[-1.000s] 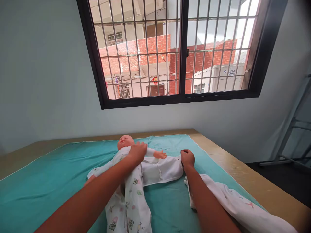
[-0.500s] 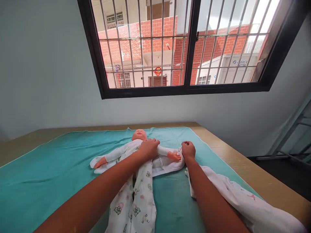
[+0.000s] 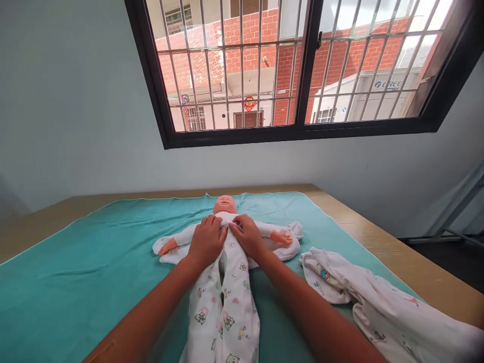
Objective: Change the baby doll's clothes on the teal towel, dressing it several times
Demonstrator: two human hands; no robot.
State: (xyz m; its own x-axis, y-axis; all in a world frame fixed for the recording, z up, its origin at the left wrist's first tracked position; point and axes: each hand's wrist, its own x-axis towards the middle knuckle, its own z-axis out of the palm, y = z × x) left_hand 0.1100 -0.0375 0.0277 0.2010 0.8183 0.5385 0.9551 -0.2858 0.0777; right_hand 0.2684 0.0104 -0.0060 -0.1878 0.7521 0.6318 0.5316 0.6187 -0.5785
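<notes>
the baby doll [image 3: 225, 204] lies on its back on the teal mat [image 3: 75, 262] that covers the wooden table [image 3: 378, 239]; its long axis runs straight away from the person, head toward the wall, legs toward the camera, arms spread sideways; it wears a white printed sleepsuit [image 3: 227, 302]; both forearms reach forward and converge on the chest; the left hand [image 3: 206, 243] lies palm down, fingers curled at the collar, and whether its grip is closed on cloth cannot be told; the right hand [image 3: 247, 237] has its grip pinched on the sleepsuit front; a second garment [image 3: 378, 307] lies crumpled to the right; beyond the barred window [image 3: 302, 70], a white unit [image 3: 389, 84] reads "gree"
</notes>
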